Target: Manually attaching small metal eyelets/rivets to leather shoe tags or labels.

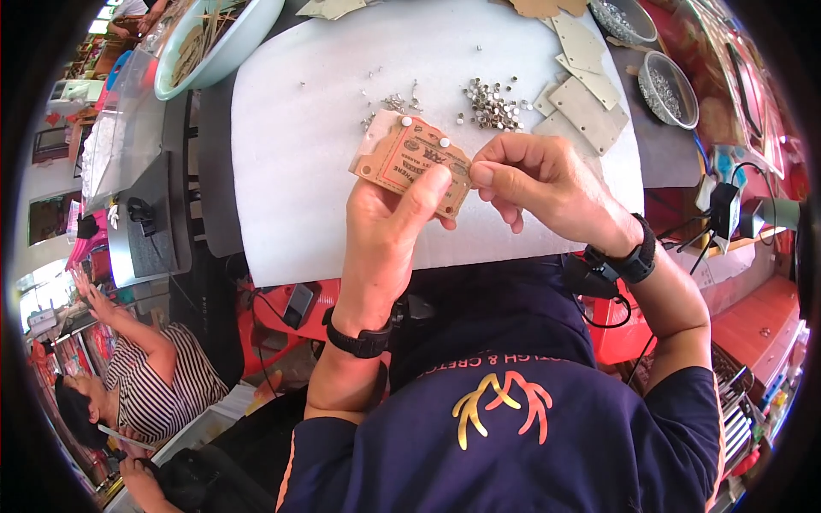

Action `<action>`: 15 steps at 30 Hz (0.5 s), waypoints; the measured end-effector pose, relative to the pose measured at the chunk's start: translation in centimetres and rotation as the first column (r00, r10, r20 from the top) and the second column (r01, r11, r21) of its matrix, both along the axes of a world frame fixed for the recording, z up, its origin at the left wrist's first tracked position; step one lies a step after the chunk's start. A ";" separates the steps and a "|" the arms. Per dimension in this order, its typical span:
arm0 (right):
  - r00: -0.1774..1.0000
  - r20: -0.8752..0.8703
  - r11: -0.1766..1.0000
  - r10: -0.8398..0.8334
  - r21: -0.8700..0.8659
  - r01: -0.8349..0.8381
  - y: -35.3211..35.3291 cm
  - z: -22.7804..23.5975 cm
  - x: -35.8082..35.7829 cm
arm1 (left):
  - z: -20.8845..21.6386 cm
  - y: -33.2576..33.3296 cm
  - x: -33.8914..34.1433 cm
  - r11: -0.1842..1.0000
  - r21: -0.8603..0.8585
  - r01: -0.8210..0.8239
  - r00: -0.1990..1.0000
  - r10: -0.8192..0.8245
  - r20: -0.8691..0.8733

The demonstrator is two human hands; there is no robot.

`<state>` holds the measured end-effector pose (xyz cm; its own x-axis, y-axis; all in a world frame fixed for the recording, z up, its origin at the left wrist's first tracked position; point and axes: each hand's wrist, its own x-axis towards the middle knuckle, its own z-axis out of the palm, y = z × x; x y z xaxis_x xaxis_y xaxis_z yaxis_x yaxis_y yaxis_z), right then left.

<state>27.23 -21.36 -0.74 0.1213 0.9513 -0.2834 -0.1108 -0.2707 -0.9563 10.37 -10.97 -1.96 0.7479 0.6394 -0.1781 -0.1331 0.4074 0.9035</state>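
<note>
My left hand [380, 222] grips a small brown printed card [404, 162] above the white work surface, thumb on its face and fingers behind. Two round white-silver studs sit along the card's far edge, and holes show at its corners. At the card's right edge, my right hand [547, 184] has thumb and forefinger pinched together; whatever lies between them is too small to make out. Just beyond the card lies a heap of small silver metal caps [496, 107]. Left of that heap is a looser scatter of thin metal pieces [395, 103].
A white sheet [295, 188] covers the table. Flat grey-beige plates with holes [587, 116] overlap at the right, beside clear bowls of metal parts [667, 94]. A pale blue basin [184, 81] with brown scraps stands far left. Another person in a striped shirt [171, 376] is at lower left.
</note>
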 end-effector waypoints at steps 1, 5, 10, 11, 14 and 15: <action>1.000 0.006 1.000 -0.014 -0.007 0.014 0.0 0.1 -0.2 | -0.1 -0.1 -0.3 1.000 0.004 0.021 1.000 -0.021 -0.001; 0.997 0.074 1.000 0.008 0.008 -0.008 0.0 -0.4 -1.5 | -0.2 -0.7 -1.9 1.000 -0.026 -0.006 1.000 0.006 -0.007; 0.967 0.228 0.994 0.112 -0.005 -0.114 1.2 0.5 -1.7 | -1.2 -0.5 -4.3 0.996 0.008 -0.087 0.995 0.087 -0.040; 0.909 0.412 0.988 0.062 0.104 -0.114 1.6 0.3 -1.0 | -1.3 -0.5 -4.7 0.996 0.009 -0.092 0.995 0.093 -0.040; 0.694 0.714 0.974 -0.093 0.210 -0.085 3.1 0.7 1.3 | -1.6 -0.1 -5.6 0.978 0.013 -0.209 0.978 0.210 -0.022; 0.618 0.777 0.969 -0.114 0.224 -0.103 3.4 0.9 2.2 | -1.6 0.1 -5.9 0.975 0.042 -0.219 0.975 0.220 -0.021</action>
<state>29.40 -17.97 0.19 0.1982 0.9700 0.1406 0.7042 -0.0412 -0.7088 4.51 -10.86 -3.61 0.5843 0.7943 -0.1664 -0.1925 0.3349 0.9224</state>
